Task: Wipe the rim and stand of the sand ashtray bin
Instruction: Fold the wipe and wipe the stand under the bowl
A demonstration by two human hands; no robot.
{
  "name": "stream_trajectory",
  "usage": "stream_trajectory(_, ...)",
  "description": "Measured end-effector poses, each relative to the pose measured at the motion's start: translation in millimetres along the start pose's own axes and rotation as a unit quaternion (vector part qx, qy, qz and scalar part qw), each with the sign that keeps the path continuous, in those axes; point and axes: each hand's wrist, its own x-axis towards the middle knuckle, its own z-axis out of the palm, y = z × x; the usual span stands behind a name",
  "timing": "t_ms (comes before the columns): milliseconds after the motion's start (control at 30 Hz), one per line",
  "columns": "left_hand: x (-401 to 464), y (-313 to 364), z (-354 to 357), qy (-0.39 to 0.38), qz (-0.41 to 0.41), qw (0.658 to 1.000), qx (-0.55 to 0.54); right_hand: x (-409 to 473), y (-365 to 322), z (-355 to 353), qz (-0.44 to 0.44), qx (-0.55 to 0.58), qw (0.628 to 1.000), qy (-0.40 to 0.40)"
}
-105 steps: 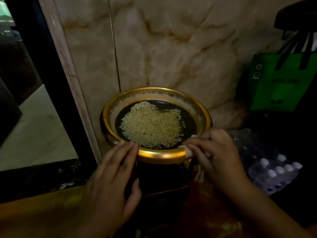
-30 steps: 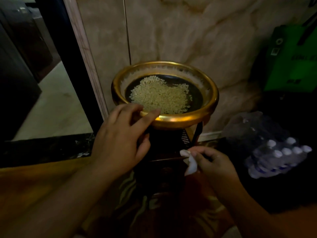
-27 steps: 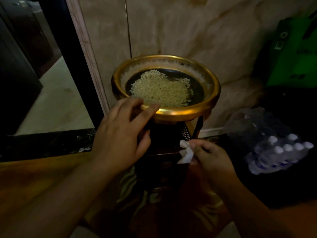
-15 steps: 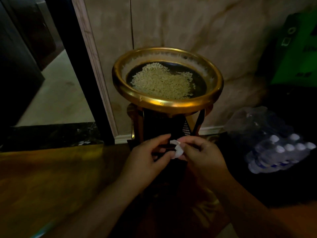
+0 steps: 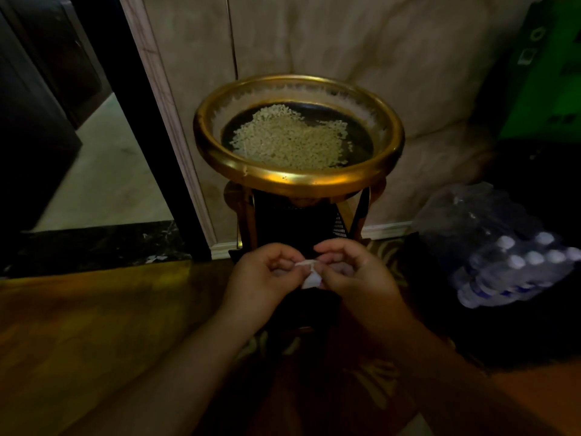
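Observation:
The sand ashtray bin has a shiny gold rim (image 5: 298,179) around a dark dish holding pale sand granules (image 5: 289,140). Below the dish is its dark stand (image 5: 295,221) with gold legs and a mesh panel. In front of the stand, a small white tissue (image 5: 309,275) is pinched between my left hand (image 5: 264,278) and my right hand (image 5: 355,275). Both hands are below the rim and touch neither the rim nor the stand. The lower stand is hidden behind my hands.
A marble wall rises behind the bin, with a dark door frame (image 5: 151,127) at the left. A shrink-wrapped pack of water bottles (image 5: 509,256) lies on the floor to the right, and a green bag (image 5: 544,77) hangs above it.
My left hand left the gold rim and dropped down to join my right hand on the tissue. My right hand drew the tissue back from the stand. The view backed away slightly.

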Motion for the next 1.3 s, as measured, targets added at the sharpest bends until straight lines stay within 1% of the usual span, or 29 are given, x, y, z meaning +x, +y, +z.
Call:
stream_trajectory(67, -1.7, 2.5, 0.5, 0.000, -0.018, 0.999, -0.043, -0.2, 2.6, 0.7, 0.034, 0.030, 0.999, -0.001)
stream_trajectory(300, 2.4, 12.5, 4.0, 0.003, -0.088, 0.982, -0.165, 10.8, 8.4, -3.3, 0.096, 0.030, 0.995, -0.019)
stream_trajectory(433, 10.3, 9.3, 8.2, 0.010, -0.117, 0.977, -0.178, 20.1, 13.3, -3.1, 0.113, 0.014, 0.993, -0.017)
stream_trajectory(533, 18.4, 2.9, 12.4, 0.049, -0.136, 0.977, -0.156, 27.2, 16.1, -4.9, 0.092, -0.012, 0.995, 0.021)
stream_trajectory(633, 25.5, 0.8, 16.2, 0.078, -0.133, 0.977, -0.144, 33.8, 14.3, -2.7, 0.051, -0.048, 0.996, 0.063)
stream_trajectory(767, 34.3, 5.5, 24.6, 0.119, -0.135, 0.974, -0.138, 44.3, 9.1, 9.9, 0.015, -0.084, 0.991, 0.098)
stream_trajectory(800, 36.3, 5.3, 25.3, 0.128, -0.122, 0.978, -0.113, 47.2, 8.4, 13.4, 0.010, -0.096, 0.990, 0.107)
stream_trajectory(833, 38.8, 4.6, 24.9, 0.134, -0.096, 0.984, -0.066, 50.1, 8.4, 16.3, 0.006, -0.103, 0.988, 0.115)
stream_trajectory(867, 40.4, 4.1, 23.6, 0.136, -0.064, 0.989, -0.002, 52.7, 8.4, 18.4, 0.004, -0.106, 0.987, 0.124)
stream_trajectory(933, 43.1, 5.1, 19.3, 0.141, 0.003, 0.982, 0.125, 58.9, 8.6, 20.5, -0.003, -0.120, 0.982, 0.143)
stream_trajectory(1000, 46.7, 7.5, 14.8, 0.141, 0.068, 0.960, 0.232, 64.6, 8.9, 21.3, 0.001, -0.139, 0.978, 0.156)
stream_trajectory(1033, 48.3, 8.0, 13.3, 0.132, 0.096, 0.943, 0.289, 66.5, 10.2, 21.9, 0.007, -0.140, 0.977, 0.160)
stream_trajectory(1100, 53.5, 8.7, 12.6, 0.103, 0.128, 0.909, 0.383, 69.4, 12.8, 22.0, 0.013, -0.138, 0.977, 0.162)
stream_trajectory(1167, 60.2, 10.6, 13.3, 0.086, 0.128, 0.895, 0.418, 70.9, 14.5, 21.7, 0.014, -0.143, 0.977, 0.160)
stream_trajectory(1300, 71.6, 13.8, 18.6, 0.074, 0.086, 0.897, 0.428, 71.9, 12.8, 20.7, 0.012, -0.127, 0.978, 0.168)
